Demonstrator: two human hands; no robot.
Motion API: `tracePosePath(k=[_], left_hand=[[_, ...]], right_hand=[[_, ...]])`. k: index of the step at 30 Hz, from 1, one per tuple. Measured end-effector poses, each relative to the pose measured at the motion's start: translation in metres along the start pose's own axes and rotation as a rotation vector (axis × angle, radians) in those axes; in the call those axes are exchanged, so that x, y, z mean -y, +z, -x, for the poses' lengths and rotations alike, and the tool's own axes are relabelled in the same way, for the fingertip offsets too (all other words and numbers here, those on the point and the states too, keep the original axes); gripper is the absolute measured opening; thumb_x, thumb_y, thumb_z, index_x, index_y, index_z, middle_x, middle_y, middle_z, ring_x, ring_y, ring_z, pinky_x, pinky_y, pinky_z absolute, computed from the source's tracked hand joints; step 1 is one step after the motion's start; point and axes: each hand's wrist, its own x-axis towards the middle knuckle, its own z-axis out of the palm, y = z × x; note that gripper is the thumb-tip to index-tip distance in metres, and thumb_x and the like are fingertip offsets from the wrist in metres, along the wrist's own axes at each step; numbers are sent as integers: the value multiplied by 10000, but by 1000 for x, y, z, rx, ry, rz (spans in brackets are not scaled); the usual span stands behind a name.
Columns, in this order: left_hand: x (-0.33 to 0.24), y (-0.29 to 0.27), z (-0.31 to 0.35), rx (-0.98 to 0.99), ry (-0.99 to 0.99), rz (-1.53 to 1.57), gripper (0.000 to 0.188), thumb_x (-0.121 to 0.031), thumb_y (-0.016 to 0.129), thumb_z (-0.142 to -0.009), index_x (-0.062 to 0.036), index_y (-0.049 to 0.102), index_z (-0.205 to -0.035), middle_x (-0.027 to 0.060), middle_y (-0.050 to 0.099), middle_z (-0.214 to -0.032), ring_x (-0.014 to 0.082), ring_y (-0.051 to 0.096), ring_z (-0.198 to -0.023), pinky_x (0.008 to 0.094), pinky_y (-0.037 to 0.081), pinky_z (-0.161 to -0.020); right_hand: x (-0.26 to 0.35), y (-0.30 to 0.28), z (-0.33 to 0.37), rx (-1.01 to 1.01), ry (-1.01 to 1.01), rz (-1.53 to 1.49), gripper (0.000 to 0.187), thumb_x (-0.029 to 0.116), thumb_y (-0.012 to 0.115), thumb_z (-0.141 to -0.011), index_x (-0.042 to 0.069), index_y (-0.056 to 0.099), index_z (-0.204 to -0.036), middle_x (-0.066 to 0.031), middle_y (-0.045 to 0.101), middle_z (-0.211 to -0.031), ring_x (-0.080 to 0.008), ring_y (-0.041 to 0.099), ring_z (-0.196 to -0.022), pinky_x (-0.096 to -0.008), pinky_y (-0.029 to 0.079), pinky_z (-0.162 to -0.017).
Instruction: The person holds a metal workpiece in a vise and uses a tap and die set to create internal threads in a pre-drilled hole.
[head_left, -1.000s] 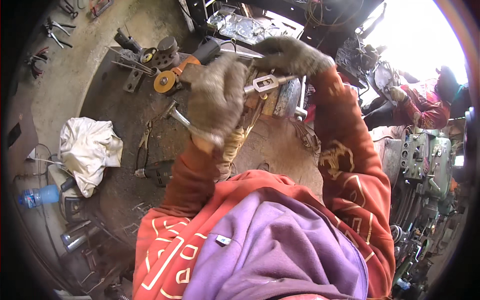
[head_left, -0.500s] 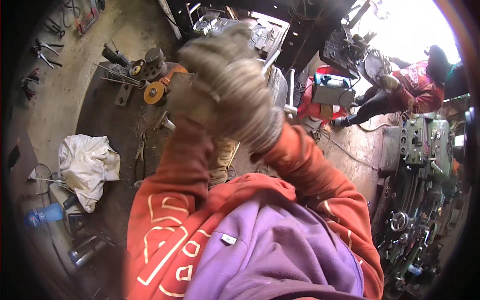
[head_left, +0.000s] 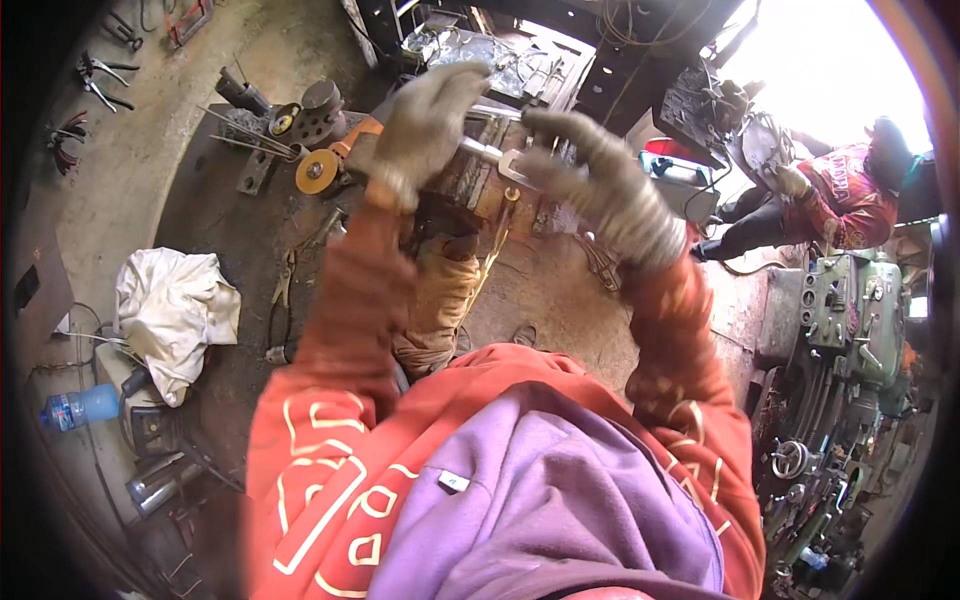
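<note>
Both of my hands wear dirty grey work gloves and are raised apart over the workbench area. My left hand [head_left: 425,130] is held with its fingers stretched out, and nothing shows in it. My right hand [head_left: 610,185] is blurred by motion, its fingers apart, and it seems to hold nothing. Between and below them is a dark metal vise [head_left: 468,172]. A light metal bar [head_left: 482,150] runs across it, partly hidden near my right hand. Left of my left hand lies an angle grinder with an orange disc [head_left: 318,172].
On the dark bench [head_left: 225,220] stand cylindrical metal parts [head_left: 322,100], and pliers [head_left: 283,290] lie there. A white cloth [head_left: 180,315] and a water bottle [head_left: 82,407] are at the left. A co-worker [head_left: 845,185] bends at the right, beyond a green machine [head_left: 850,310].
My gloved hands were together, one over the other. They have separated, the right moving right and the left slightly left, uncovering the vise and bar.
</note>
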Motion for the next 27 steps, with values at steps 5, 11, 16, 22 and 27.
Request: tracePosePath(k=[5, 11, 16, 22, 27], left_hand=[[19, 77, -83, 502, 425, -143, 354, -339, 684, -1001, -68, 773, -1211, 183, 761, -1189, 318, 720, -1145, 379, 553, -1011], [-39, 69, -75, 502, -56, -678, 504, -456, 588, -1061, 4, 732, -1208, 187, 750, -1138, 302, 728, -991, 429, 547, -926], [-58, 89, -71, 936, 322, -1253, 382, -277, 508, -1064, -13, 742, -1210, 226, 733, -1162, 368, 735, -1030, 467, 567, -963], [-89, 115, -16, 768, 342, -1090, 331, -168, 623, -938, 36, 644, -1198, 236, 757, -921, 397, 770, -858, 486, 606, -751], [-96, 121, 49, 472, 627, -1080, 281, -228, 652, -947, -33, 666, -1150, 133, 727, -793, 329, 731, -695, 449, 545, -573]], right_hand=[[10, 86, 28, -393, -477, 688, 994, 446, 949, -739, 23, 512, -1525, -268, 548, -1474, -462, 501, -1400, -487, 415, -1184], [-85, 29, 45, -557, -535, 550, 1323, 487, 1006, -626, -41, 306, -1616, -282, 490, -1537, -443, 507, -1424, -488, 422, -1193], [-114, 25, 23, -420, -329, 366, 1475, 495, 1052, -509, -54, 258, -1624, -274, 518, -1516, -418, 560, -1376, -457, 474, -1156], [-122, 18, 26, -168, -28, 394, 1361, 483, 1005, -632, -44, 257, -1641, -231, 491, -1577, -311, 549, -1406, -393, 462, -1166], [-149, 16, 29, -174, -86, 299, 1065, 351, 904, -771, -24, 352, -1602, -200, 527, -1544, -287, 558, -1389, -398, 460, -1168]])
